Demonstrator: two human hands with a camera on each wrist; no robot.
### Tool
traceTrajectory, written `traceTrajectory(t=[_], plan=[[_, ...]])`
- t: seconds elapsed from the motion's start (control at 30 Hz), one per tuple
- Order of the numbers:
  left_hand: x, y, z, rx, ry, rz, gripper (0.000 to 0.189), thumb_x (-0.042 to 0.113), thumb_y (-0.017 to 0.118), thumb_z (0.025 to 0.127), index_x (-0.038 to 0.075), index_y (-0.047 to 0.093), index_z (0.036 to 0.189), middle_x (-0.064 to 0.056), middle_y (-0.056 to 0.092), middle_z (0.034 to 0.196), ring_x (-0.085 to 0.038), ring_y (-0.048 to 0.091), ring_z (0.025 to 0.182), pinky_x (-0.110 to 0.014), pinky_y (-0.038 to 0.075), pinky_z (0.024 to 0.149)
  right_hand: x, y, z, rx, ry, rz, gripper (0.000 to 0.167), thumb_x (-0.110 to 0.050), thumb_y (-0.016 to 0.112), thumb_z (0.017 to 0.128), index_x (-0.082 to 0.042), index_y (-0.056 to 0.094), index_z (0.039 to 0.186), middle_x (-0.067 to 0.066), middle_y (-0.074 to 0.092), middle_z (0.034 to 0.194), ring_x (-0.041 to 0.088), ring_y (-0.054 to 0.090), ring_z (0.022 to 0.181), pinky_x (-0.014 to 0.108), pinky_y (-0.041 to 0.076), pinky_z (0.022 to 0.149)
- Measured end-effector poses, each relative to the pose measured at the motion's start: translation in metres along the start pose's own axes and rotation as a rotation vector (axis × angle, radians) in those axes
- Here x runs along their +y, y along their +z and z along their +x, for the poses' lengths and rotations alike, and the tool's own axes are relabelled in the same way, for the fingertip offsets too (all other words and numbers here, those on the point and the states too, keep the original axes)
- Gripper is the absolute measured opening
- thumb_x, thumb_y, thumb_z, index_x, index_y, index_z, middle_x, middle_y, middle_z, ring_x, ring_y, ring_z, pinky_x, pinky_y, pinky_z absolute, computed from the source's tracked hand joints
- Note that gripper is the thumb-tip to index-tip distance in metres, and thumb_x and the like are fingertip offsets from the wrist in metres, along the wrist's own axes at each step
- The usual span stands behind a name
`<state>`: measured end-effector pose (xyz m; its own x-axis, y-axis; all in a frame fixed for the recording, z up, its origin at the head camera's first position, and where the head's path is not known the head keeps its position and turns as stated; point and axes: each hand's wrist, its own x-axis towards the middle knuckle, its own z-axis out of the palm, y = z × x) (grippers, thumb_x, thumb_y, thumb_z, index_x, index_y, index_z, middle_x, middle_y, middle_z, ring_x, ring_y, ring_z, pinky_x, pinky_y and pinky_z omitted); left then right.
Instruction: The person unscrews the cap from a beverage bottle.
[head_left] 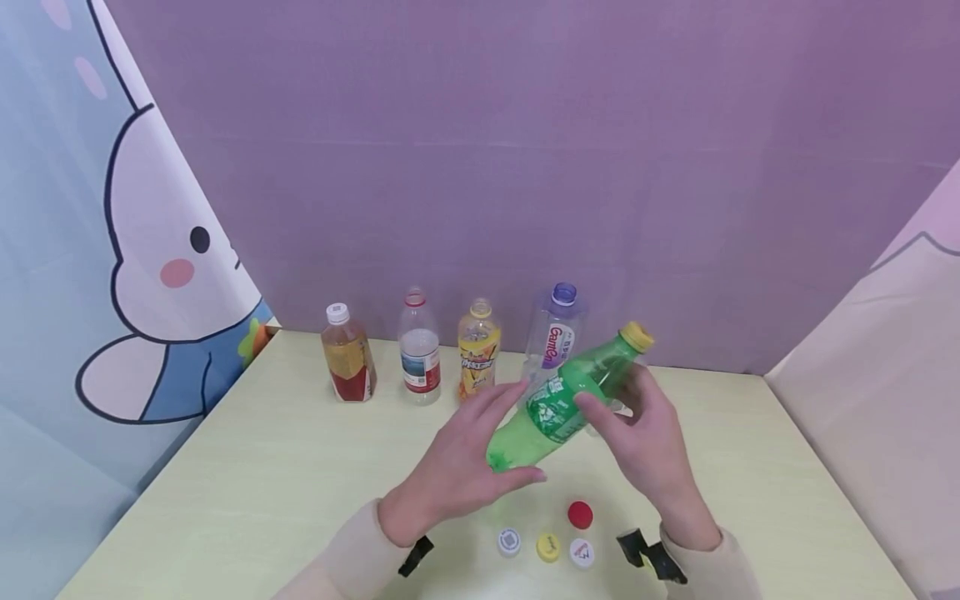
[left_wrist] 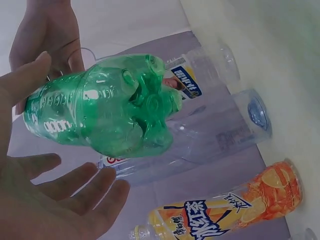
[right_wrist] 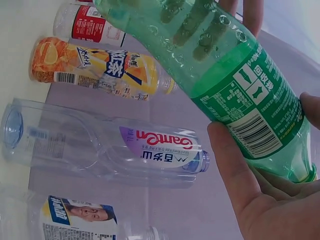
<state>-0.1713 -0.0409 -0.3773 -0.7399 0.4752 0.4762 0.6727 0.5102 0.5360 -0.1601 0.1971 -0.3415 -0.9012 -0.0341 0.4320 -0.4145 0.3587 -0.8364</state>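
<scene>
Gripping a green bottle (head_left: 558,406), right hand (head_left: 651,437) partly hidden behind it, left hand (head_left: 461,458) spread wide, Ganten bottle (head_left: 557,340) partly covered

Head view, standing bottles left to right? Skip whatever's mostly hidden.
White-capped bottle → clear bottle with a red neck ring → yellow-labelled bottle → Ganten bottle.
</scene>
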Motion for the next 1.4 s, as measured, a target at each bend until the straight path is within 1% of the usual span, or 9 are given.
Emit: traceTrajectory(t=[0.23,0.43,0.67,0.83,0.97,1.07,1.2,1.3,1.4], plan=[[0.004,0.001,-0.001,-0.049,-0.061,0.031,0.098,0.049,0.084,0.081,0.018,0.033,0.159,-0.004,0.051,0.145,-0.019,0.053,0.121,-0.045,0.052,0.095,-0.001,0.004,-0.003,-0.014,-0.057,0.042,0.056,-0.007,0.071,0.094,-0.005,0.048,0.144,0.012,0.061,0.133,0.01,0.063,0.115,0.031,0.059,0.082],[0.006,0.001,-0.003,-0.055,-0.056,0.07,0.093,0.046,0.081,0.085,0.016,0.033,0.159,-0.005,0.055,0.138,-0.016,0.055,0.111,-0.041,0.053,0.089,-0.002,0.007,-0.004,-0.027,-0.077,0.075,0.054,-0.004,0.071,0.093,-0.004,0.049,0.141,0.013,0.062,0.131,0.012,0.064,0.114,0.033,0.06,0.081],[0.007,-0.001,-0.003,-0.072,-0.077,0.069,0.09,0.04,0.082,0.086,0.015,0.034,0.158,-0.006,0.057,0.139,-0.019,0.056,0.116,-0.043,0.054,0.09,-0.004,0.008,-0.004,-0.051,-0.08,0.096,0.054,-0.002,0.072,0.092,-0.005,0.049,0.141,0.012,0.062,0.13,0.014,0.064,0.114,0.034,0.06,0.081],[0.006,-0.003,-0.002,-0.103,-0.112,0.05,0.086,0.037,0.083,0.086,0.015,0.036,0.155,-0.002,0.058,0.137,-0.019,0.056,0.114,-0.043,0.054,0.09,-0.004,0.007,-0.004,-0.067,-0.072,0.057,0.054,-0.005,0.073,0.092,-0.004,0.051,0.141,0.012,0.063,0.128,0.014,0.064,0.111,0.032,0.059,0.083],[0.003,-0.005,-0.003,-0.125,-0.144,0.042,0.084,0.035,0.083,0.086,0.015,0.038,0.154,-0.002,0.057,0.136,-0.019,0.056,0.114,-0.043,0.054,0.091,-0.002,0.006,-0.004,-0.062,-0.069,0.016,0.049,-0.006,0.073,0.093,-0.001,0.055,0.138,0.013,0.065,0.125,0.011,0.066,0.108,0.029,0.058,0.085],[-0.001,-0.006,-0.005,-0.118,-0.138,0.052,0.083,0.032,0.084,0.084,0.013,0.04,0.152,-0.004,0.057,0.138,-0.02,0.056,0.118,-0.046,0.053,0.094,-0.001,0.004,-0.004,-0.05,-0.074,-0.02,0.042,-0.006,0.071,0.094,0.001,0.059,0.133,0.013,0.067,0.123,0.008,0.066,0.108,0.028,0.057,0.086],[-0.006,-0.008,-0.008,-0.108,-0.128,0.065,0.083,0.029,0.086,0.082,0.012,0.042,0.151,-0.004,0.058,0.139,-0.02,0.056,0.12,-0.047,0.053,0.095,-0.002,0.0,-0.003,-0.042,-0.09,-0.072,0.034,-0.008,0.068,0.096,0.0,0.063,0.128,0.011,0.07,0.117,0.009,0.066,0.105,0.027,0.057,0.085],[-0.009,-0.009,-0.01,-0.118,-0.148,0.063,0.083,0.028,0.086,0.082,0.013,0.042,0.151,-0.003,0.058,0.138,-0.02,0.056,0.118,-0.046,0.053,0.093,-0.004,-0.004,-0.001,-0.037,-0.095,-0.106,0.03,-0.011,0.067,0.097,-0.002,0.065,0.126,0.008,0.071,0.112,0.009,0.067,0.101,0.026,0.058,0.082],[-0.012,-0.011,-0.012,-0.13,-0.166,0.068,0.083,0.028,0.086,0.082,0.014,0.043,0.151,-0.003,0.059,0.136,-0.021,0.057,0.115,-0.045,0.053,0.09,-0.005,-0.007,0.0,-0.036,-0.081,-0.104,0.03,-0.011,0.066,0.098,-0.001,0.066,0.126,0.009,0.071,0.109,0.009,0.067,0.097,0.025,0.058,0.08]])
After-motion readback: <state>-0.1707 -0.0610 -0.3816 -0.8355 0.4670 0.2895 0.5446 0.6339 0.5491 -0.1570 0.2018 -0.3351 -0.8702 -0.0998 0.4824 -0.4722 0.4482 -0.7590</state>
